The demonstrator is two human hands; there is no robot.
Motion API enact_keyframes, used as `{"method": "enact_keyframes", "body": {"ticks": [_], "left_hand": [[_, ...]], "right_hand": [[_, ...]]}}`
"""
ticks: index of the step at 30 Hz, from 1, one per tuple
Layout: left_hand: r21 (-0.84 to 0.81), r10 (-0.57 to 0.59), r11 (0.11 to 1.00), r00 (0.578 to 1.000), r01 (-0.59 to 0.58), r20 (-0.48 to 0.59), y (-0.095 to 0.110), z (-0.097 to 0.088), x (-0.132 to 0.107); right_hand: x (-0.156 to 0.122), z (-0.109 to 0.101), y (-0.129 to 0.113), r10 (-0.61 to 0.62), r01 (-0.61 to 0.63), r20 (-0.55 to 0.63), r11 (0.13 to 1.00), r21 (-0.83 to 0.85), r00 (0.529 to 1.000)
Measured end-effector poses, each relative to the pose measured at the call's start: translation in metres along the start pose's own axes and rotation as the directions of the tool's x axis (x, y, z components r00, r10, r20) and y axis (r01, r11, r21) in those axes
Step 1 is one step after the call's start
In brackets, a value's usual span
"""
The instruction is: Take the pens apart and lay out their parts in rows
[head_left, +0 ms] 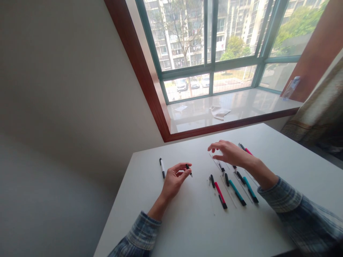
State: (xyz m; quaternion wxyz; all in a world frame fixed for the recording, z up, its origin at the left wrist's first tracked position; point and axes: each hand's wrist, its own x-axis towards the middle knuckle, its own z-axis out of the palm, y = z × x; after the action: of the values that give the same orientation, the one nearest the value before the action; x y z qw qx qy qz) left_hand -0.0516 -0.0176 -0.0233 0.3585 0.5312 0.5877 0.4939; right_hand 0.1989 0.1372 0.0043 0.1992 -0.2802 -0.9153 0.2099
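My left hand [174, 179] pinches a small black pen tip piece [188, 169] between thumb and fingers, just above the white table [166, 221]. A white pen with black ends [162, 167] lies to its left. My right hand [229, 152] hovers with fingers spread and curled down over a row of pen parts. In front of it lie a red pen [220, 194], two teal pens [237, 192] [250, 190], black caps and thin clear refill tubes [216, 162]. Another red and black pen [245, 149] shows behind the right hand.
The table stands against a wide window sill [230, 107] with a white cloth [219, 112] and a paper on it. A patterned curtain [318, 110] hangs at the right. A bare grey wall fills the left.
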Motion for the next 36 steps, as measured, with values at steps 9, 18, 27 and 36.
{"method": "enact_keyframes", "body": {"ticks": [9,18,27,36], "left_hand": [[0.098,0.056,0.994,0.998,-0.056,0.0,0.005,0.002,-0.001],[0.171,0.095,0.98,0.995,-0.099,0.031,0.007,0.001,-0.003],[0.235,0.14,0.961,0.99,-0.144,0.034,0.008,0.004,-0.005],[0.105,0.09,0.99,0.996,-0.088,-0.013,0.005,0.002,-0.004]], "right_hand": [[-0.006,0.003,0.025,0.138,-0.131,0.082,0.988,-0.082,0.987],[-0.004,0.012,0.021,0.161,-0.157,0.119,0.987,-0.047,0.98],[-0.001,0.024,0.018,0.266,-0.263,0.069,0.964,-0.048,0.962],[0.002,0.006,0.006,0.323,-0.267,-0.109,0.896,0.354,0.94]]}}
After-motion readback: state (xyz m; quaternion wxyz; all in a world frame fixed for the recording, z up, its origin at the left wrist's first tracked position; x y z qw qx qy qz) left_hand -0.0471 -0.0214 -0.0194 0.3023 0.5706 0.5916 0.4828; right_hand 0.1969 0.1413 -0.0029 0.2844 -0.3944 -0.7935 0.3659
